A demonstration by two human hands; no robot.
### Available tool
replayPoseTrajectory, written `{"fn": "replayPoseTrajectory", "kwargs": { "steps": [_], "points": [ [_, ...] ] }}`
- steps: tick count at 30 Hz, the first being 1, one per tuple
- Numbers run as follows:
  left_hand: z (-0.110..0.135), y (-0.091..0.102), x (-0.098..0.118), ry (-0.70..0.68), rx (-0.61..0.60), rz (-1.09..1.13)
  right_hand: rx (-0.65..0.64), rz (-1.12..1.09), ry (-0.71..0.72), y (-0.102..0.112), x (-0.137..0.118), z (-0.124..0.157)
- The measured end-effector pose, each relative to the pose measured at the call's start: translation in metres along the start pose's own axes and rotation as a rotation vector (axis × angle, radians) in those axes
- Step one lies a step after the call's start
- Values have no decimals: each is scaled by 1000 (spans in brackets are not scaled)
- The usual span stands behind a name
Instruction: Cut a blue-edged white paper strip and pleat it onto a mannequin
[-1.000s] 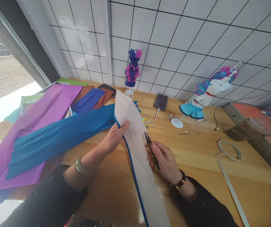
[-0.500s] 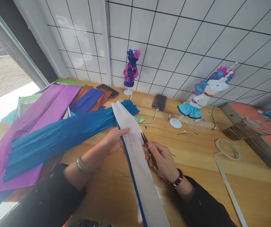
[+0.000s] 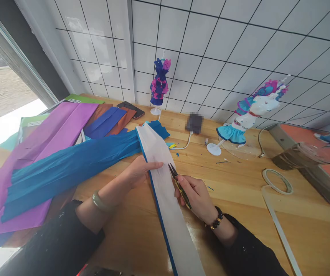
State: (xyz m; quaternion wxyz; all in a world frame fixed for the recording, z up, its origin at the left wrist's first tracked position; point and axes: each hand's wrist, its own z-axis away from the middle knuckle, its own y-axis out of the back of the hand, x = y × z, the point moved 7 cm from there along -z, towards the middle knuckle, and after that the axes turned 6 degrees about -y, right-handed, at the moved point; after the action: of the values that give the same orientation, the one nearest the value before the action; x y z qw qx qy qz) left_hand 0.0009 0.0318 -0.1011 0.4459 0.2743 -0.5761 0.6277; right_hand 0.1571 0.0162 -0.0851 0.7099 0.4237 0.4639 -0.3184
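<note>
A long white strip [image 3: 176,226] with a blue edge runs from the middle of the table toward me. My left hand [image 3: 140,170] grips its left side, thumb stretched across the top and the other fingers partly hidden underneath. My right hand [image 3: 196,195] holds pointed tweezers [image 3: 182,189] with dark tips and a black-and-gold body. Their slightly parted tips lie over the strip, just right of my left thumb. Some fingers of the right hand are tucked under the strip's right edge. Blue crepe paper [image 3: 75,165] lies to the left, its far end behind the strip's top.
Purple paper sheets [image 3: 55,134] are piled at the left, near a dark phone [image 3: 130,110]. Two small dress forms, one purple-dressed [image 3: 159,84] and one turquoise-skirted [image 3: 242,119], stand by the tiled wall. A tape roll [image 3: 277,182] and a jar [image 3: 297,157] lie at the right.
My left thumb has slid farther right across the white strip. The tweezers' tips have moved slightly left and toward me, closer to the thumb.
</note>
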Motion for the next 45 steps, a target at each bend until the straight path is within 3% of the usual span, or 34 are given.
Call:
{"fn": "replayPoseTrajectory", "kwargs": {
  "steps": [10, 15, 17, 22, 24, 26, 28, 31, 33, 38, 45],
  "points": [
    [-2, 3, -4, -15, 3, -42, 5, -7, 30, 0, 0, 0],
    [-1, -4, -3, -39, -46, -212, -2, -137, 6, -1, 2, 0],
    [-3, 1, 3, -103, 41, -359, 0, -198, -9, -2, 4, 1],
    [5, 33, 37, -349, 548, -723, 23, -240, 3, -1, 5, 0],
    [14, 34, 53, -505, 652, -811, 25, -223, 8, -1, 4, 0],
    [19, 22, 64, -684, 600, -880, 18, -189, 18, -2, 2, 0],
    [18, 5, 63, -741, 420, -926, 10, -132, 43, -3, -1, 1],
    [12, -14, 48, -633, 172, -916, 5, -30, 90, -4, -7, 3],
    [9, -19, 39, -551, 100, -878, 4, 27, 122, -4, -10, 5],
    [9, -21, 34, -491, 49, -804, -6, 101, 161, -6, -11, 5],
    [11, -21, 35, -473, 82, -830, -20, 93, 164, -9, -11, 4]
  ]
}}
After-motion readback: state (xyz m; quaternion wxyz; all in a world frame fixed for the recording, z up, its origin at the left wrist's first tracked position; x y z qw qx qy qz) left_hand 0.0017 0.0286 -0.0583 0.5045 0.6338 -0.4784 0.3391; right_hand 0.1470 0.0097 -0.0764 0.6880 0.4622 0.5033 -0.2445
